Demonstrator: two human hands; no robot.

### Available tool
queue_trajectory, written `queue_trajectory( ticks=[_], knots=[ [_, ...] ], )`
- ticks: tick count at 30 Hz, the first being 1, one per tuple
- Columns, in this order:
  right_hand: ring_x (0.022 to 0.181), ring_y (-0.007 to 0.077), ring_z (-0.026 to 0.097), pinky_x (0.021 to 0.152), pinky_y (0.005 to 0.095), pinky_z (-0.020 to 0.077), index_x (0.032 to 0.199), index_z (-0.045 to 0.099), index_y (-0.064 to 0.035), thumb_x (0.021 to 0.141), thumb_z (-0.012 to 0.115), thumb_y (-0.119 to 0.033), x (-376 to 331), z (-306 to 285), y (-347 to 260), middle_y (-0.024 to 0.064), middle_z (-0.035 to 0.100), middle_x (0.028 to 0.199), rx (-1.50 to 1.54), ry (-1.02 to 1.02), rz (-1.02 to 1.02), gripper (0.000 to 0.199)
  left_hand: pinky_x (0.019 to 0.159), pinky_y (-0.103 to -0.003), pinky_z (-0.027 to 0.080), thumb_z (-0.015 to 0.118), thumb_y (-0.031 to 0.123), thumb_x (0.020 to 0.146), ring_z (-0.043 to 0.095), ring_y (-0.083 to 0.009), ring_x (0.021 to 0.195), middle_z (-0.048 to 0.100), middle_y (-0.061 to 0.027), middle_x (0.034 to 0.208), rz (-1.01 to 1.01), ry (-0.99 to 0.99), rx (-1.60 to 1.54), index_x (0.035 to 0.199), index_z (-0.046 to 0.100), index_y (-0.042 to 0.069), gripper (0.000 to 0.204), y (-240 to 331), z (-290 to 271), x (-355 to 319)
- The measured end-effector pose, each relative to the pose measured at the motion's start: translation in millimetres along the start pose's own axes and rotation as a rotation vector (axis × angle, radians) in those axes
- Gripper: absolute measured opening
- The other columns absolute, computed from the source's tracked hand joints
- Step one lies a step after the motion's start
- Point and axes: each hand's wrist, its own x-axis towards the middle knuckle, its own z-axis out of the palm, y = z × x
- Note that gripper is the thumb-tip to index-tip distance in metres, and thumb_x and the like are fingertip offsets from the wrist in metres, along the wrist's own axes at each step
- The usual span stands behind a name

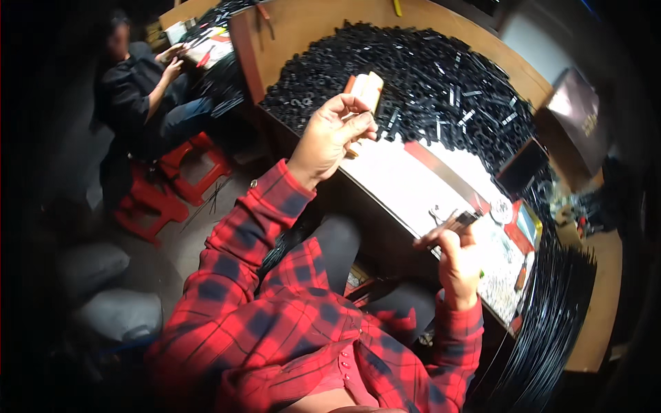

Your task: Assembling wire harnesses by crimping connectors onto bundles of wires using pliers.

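My left hand (334, 134) is raised over the near edge of the worktable, its thumb and fingers pinched together. Whatever lies in the pinch is too small to make out. Just behind those fingers shows a pale yellow block (370, 89) with a red-brown side; I cannot tell if the hand touches it. My right hand (460, 265) is closed around a dark elongated object (456, 224) with a brownish body and black end, its kind blurred. Under both hands is the brightly lit white work surface (392, 186). A flat red-brown strip (444, 173) lies across it between the hands.
A large heap of short black tubes (413, 76) covers the far table. A phone-like dark slab (521, 167) and a dark box (575, 117) stand right. Long thin black strands (551, 316) hang at the near right. Red stools (196, 168) and a seated person (148, 86) are left.
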Motion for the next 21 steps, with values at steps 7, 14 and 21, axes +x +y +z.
queue_trajectory(
  ticks=[7, 14, 21],
  knots=[
    [0.066, 0.0146, 0.060, 0.064, 0.0261, 0.0506, 0.093, 0.054, 0.0033, 0.085, 0.058, -0.003, 8, 13, 3, 0.0077, 0.061, 0.074, 0.048, -0.093, 0.027, 0.012, 0.084, -0.027, 0.048, 0.053, 0.002, 0.088, 0.058, -0.0145, 0.094, 0.059, -0.0098, 0.108, -0.146, -0.229, -0.297, 0.113, 0.055, 0.002, 0.025, -3, 54, -21],
    [0.066, 0.0114, 0.059, 0.062, 0.0229, 0.0493, 0.095, 0.055, 0.0008, 0.085, 0.059, -0.005, 12, 13, 4, 0.0056, 0.061, 0.076, 0.145, -0.087, 0.036, 0.012, 0.085, -0.026, 0.047, 0.053, 0.002, 0.088, 0.057, -0.0147, 0.097, 0.057, -0.0103, 0.113, -0.179, -0.311, -0.310, 0.112, 0.056, 0.001, 0.024, -6, 65, -30],
    [0.066, 0.0143, 0.060, 0.064, 0.0293, 0.0526, 0.104, 0.052, 0.0023, 0.086, 0.057, -0.006, 15, 11, 5, 0.0067, 0.060, 0.077, 0.098, -0.108, 0.030, 0.021, 0.088, -0.028, 0.046, 0.053, 0.001, 0.087, 0.056, -0.0154, 0.100, 0.057, -0.0095, 0.113, -0.190, -0.380, -0.327, 0.112, 0.056, 0.000, 0.025, -4, 72, -32]
  ],
)
